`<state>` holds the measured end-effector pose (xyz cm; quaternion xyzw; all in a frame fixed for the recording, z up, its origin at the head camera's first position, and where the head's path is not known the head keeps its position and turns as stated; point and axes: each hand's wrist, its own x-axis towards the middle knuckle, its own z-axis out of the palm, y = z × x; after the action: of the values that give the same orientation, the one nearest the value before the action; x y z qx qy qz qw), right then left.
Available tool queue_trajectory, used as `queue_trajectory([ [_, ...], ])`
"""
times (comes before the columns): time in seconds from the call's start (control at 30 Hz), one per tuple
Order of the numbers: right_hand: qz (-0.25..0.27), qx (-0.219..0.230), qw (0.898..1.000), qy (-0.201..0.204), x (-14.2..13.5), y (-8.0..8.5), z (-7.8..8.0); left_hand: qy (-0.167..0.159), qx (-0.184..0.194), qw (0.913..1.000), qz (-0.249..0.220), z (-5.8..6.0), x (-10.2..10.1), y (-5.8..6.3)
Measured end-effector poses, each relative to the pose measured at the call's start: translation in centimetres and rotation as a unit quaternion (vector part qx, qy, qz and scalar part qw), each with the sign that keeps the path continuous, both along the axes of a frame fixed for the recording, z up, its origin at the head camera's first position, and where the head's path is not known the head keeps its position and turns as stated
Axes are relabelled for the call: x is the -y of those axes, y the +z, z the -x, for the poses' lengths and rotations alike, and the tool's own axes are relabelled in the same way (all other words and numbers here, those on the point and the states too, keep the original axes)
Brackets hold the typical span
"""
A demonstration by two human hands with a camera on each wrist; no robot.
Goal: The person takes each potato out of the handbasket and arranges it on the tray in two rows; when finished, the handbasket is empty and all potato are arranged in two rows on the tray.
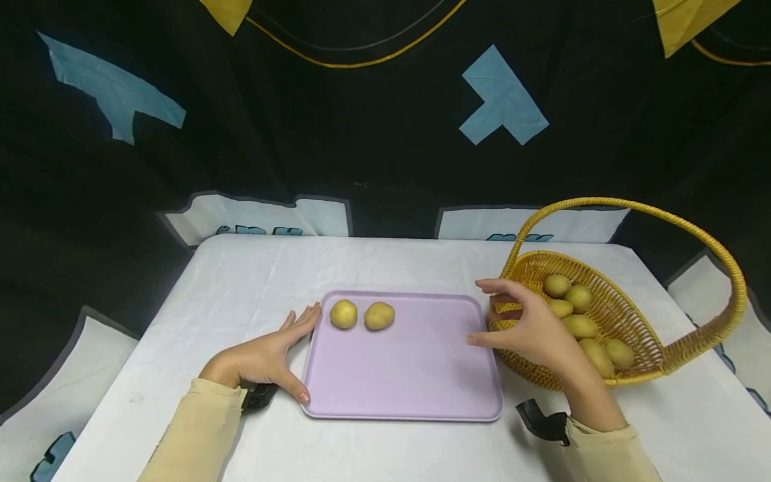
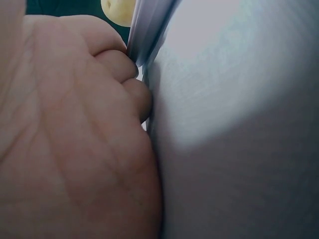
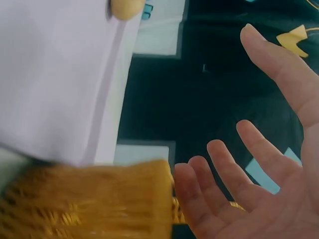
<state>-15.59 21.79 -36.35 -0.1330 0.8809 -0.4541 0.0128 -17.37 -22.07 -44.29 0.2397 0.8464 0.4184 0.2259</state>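
Note:
A lilac tray [image 1: 403,361] lies on the table with two potatoes near its far left corner, a rounder potato [image 1: 343,314] and another potato [image 1: 379,316] to its right. My left hand [image 1: 271,355] rests on the table, thumb and fingers spread along the tray's left edge; in the left wrist view the fingertips are partly hidden by the tray's side. Between the tray's right edge and a wicker basket [image 1: 641,335] hovers my right hand [image 1: 530,328], thumb and fingers apart with nothing between them. Several potatoes [image 1: 580,326] lie in the basket, partly behind that hand.
The basket's tall arched handle [image 1: 650,209] rises over its right side. A white cloth [image 1: 265,268] covers the table. Behind hangs a dark patterned curtain [image 1: 361,154]. Black wrist straps [image 1: 545,423] show at both sleeves.

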Motion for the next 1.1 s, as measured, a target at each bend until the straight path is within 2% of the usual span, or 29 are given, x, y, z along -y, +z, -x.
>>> queue_trajectory([
  [0.13, -0.008, 0.0, 1.0, 0.008, -1.2, 0.7, -0.1, 0.001, -0.001, 1.0, 0.002, 0.0, 0.0, 0.0],
  [0.33, -0.067, 0.022, 0.997, 0.009, -3.8, 2.9, 0.0, 0.0, -0.005, 1.0, 0.007, 0.0, 0.1, 0.0],
  [0.43, -0.091, 0.025, 0.995, 0.013, -5.5, 4.0, 0.5, -0.001, -0.005, 1.0, 0.005, 0.1, 0.1, -0.1],
  [0.57, -0.108, 0.043, 0.993, 0.032, -7.7, 4.7, 1.7, -0.001, -0.002, 1.0, 0.003, 0.1, 0.1, -0.1],
  [0.73, -0.132, 0.064, 0.987, 0.059, -9.4, 4.4, 3.1, 0.001, 0.002, 1.0, 0.0, 0.0, 0.2, -0.1],
  [1.1, -0.166, 0.132, 0.974, 0.074, -11.5, 2.5, 6.1, 0.002, -0.001, 1.0, 0.0, 0.1, 0.1, -0.2],
])
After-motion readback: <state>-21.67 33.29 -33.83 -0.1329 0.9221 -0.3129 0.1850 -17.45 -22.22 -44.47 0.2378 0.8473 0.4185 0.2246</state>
